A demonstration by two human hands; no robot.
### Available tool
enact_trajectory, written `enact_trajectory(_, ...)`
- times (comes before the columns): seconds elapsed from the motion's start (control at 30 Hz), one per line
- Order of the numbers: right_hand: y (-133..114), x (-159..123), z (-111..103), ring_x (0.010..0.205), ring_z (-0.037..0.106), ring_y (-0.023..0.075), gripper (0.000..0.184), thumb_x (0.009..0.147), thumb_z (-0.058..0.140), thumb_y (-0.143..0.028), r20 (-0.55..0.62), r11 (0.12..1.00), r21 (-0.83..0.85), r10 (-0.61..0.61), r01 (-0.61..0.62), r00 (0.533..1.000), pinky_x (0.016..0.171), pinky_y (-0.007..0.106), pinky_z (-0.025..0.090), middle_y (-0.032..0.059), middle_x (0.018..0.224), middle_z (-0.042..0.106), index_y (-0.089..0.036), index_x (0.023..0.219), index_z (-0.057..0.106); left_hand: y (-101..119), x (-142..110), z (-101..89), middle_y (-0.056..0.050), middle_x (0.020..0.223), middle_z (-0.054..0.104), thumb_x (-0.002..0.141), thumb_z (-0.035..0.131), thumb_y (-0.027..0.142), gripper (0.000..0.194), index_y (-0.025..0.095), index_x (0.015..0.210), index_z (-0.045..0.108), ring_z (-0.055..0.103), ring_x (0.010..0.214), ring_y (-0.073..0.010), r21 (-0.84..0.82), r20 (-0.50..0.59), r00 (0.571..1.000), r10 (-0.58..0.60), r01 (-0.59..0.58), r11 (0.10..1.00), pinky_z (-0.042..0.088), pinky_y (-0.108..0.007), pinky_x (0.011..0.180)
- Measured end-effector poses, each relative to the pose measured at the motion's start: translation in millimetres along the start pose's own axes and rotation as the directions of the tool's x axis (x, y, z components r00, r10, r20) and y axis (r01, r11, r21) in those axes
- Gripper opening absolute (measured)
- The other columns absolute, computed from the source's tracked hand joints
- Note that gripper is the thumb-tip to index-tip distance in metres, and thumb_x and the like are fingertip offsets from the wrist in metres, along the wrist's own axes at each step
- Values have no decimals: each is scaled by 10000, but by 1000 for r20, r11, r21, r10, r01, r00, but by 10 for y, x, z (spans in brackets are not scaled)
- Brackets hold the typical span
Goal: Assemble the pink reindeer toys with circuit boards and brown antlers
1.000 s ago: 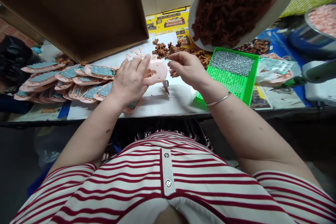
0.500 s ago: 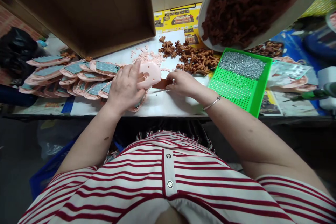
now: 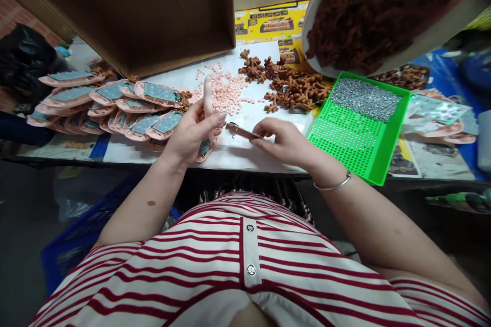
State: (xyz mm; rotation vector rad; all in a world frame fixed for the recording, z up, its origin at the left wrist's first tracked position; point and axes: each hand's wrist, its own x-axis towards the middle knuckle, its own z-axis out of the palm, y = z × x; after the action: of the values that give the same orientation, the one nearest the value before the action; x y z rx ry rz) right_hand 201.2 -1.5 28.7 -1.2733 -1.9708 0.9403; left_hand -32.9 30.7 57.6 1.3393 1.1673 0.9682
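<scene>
My left hand [image 3: 187,135] grips a pale pink plastic shell [image 3: 208,99], turned edge-on so it stands upright above the white table [image 3: 245,150]. My right hand [image 3: 286,143] pinches a small brown flat piece [image 3: 240,130] by its right end, its tip pointing at the left hand's fingers. Behind the hands lie small pink bits [image 3: 226,89] and a heap of brown branched pieces [image 3: 291,87].
Rows of pink shells with grey circuit boards [image 3: 111,104] are stacked at the left. An open cardboard box [image 3: 126,15] stands behind them. A green tray [image 3: 358,127] holding silver screws sits at the right, under a tilted bowl [image 3: 379,10] of brown pieces.
My left hand has tipped the pink shell from flat to upright. My right hand has drawn back toward me with the brown piece. The view has shifted slightly.
</scene>
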Motion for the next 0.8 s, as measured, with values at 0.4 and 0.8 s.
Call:
enact_trajectory(0.4,-76,463,315,1043,621,300,386,895,674,-403,65,873,-461,215,-162,974,885,385,463,211,1198,660,-118,1152,712,-5,-314,-37,-23,908,676,612,931,486,543,168,959,660,623,681,-98,-169,-12,990,-139,135,976,500,-204,580)
enact_trajectory(0.8,227,594,329,995,647,261,265,831,528,-100,-217,932,-280,172,-230,961,916,409,497,115,1053,731,-166,990,730,-60,-355,-78,-31,912,695,590,947,452,543,157,958,679,588,641,-84,-281,-40,988,-151,134,950,431,-185,525)
